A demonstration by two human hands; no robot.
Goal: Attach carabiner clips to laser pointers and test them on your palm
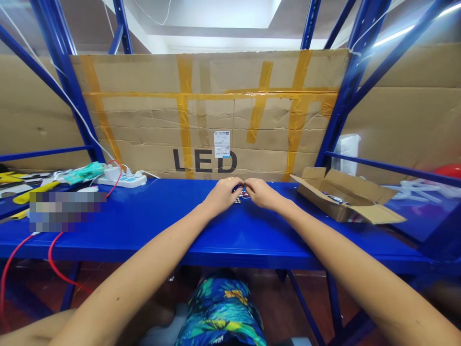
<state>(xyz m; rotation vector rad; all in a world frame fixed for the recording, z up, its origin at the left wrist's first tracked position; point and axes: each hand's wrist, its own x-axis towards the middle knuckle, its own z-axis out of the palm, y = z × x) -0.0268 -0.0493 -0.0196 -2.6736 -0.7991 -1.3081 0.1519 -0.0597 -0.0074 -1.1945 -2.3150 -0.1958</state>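
Left hand (226,193) and right hand (260,193) meet over small parts on a blue table

Two bare hands come together at the middle of the blue table (144,214), fingertips close. The fingers of both are curled inward, with little gap; I cannot tell whether either grips anything. The small parts (245,195), some red and white, lie between and just below the fingers, mostly covered by them, too small to count.

To the right stands one open cardboard box (320,202), flaps spread, a few items inside. To the left are one white power strip (131,181) with a plug (113,174) in it, one teal packet (84,172), a yellow-handled tool (39,190) and a pixelated patch (66,211) hiding what lies there. Two red cable lengths (52,254) hang over the front edge.

One large cardboard sheet (151,129) closes off the back, crossed by orange tape (184,120). It bears three big black letters, "LED" (203,161), and one white label (222,143) with a barcode, its print too small to read.
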